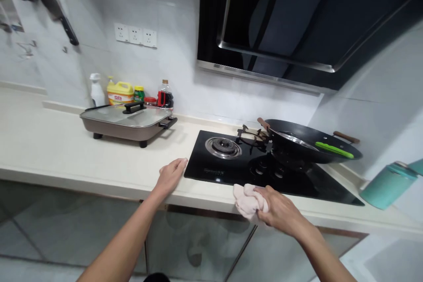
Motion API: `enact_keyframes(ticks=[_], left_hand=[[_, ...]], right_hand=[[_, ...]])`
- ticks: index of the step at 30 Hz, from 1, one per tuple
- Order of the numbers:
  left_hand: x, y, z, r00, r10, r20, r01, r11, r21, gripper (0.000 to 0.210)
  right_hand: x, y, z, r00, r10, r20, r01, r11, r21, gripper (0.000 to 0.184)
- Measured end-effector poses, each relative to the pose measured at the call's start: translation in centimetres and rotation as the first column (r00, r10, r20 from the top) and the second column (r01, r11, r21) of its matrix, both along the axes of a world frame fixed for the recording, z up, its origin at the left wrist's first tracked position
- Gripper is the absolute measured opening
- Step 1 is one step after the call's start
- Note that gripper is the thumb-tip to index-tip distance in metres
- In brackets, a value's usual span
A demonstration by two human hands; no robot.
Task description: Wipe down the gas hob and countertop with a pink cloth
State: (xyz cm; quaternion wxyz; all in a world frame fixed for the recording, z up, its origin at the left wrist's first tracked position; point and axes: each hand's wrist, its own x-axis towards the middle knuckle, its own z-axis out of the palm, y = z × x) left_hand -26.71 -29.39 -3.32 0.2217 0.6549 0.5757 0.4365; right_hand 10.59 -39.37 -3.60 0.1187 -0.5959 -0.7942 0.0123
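My right hand point(277, 209) is closed on a folded pale pink cloth point(249, 200), which lies at the counter's front edge, just before the black glass gas cooktop point(206, 165). My left hand point(172, 175) rests on the pale counter, its fingertips by the cooktop's left front corner. It holds nothing that I can see, and its fingers lie toward the glass. On the cooktop's left side is a bare burner point(224, 147) with a metal ring. A pan support point(251, 136) lies behind the knobs point(269, 169). A large black wok point(307, 136) sits over the right side.
A lidded electric pan point(128, 125) stands on the counter to the left, with bottles point(120, 92) behind it. Inside the wok lies something with a green handle point(333, 150). A teal container point(388, 187) stands right. A range hood point(274, 22) hangs above.
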Motion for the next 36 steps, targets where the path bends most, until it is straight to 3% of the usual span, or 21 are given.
enact_keyframes(ticks=[6, 12, 19, 24, 29, 32, 36], left_hand=[[0.1, -0.7, 0.5, 1.0, -0.012, -0.013, 0.012, 1.0, -0.016, 0.05], [0.1, -0.7, 0.4, 0.998, -0.053, -0.03, 0.053, 0.999, 0.002, 0.05], [0.2, -0.7, 0.3, 0.997, -0.074, -0.033, 0.074, 0.997, 0.006, 0.05], [0.1, -0.4, 0.0, 0.997, -0.077, -0.024, 0.077, 0.997, 0.009, 0.052], [-0.2, 0.2, -0.6, 0.998, -0.049, 0.038, 0.048, 0.999, 0.013, 0.053], [-0.6, 1.0, -1.3, 0.991, -0.053, 0.125, 0.053, 0.999, 0.003, 0.056], [-1.2, 2.0, -2.1, 0.965, -0.075, 0.251, 0.078, 0.997, -0.001, 0.066]], right_hand=[[-0.9, 0.0, 0.9, 0.975, 0.049, 0.216, -0.063, 0.996, 0.057, 0.034], [-0.7, 0.2, 0.9, 0.977, 0.121, 0.174, -0.118, 0.993, -0.029, 0.059], [-2.8, 0.8, 1.6, 0.981, 0.129, 0.148, -0.121, 0.991, -0.061, 0.063], [-7.6, 1.9, 1.6, 0.974, 0.217, 0.062, -0.214, 0.976, -0.047, 0.059], [-15.5, 4.4, 1.8, 0.914, 0.403, -0.05, -0.404, 0.915, -0.007, 0.059], [-19.9, 5.8, 2.1, 0.889, 0.456, -0.037, -0.456, 0.89, -0.015, 0.055], [-22.0, 6.6, 1.9, 0.886, 0.464, -0.019, -0.464, 0.886, 0.005, 0.054]])
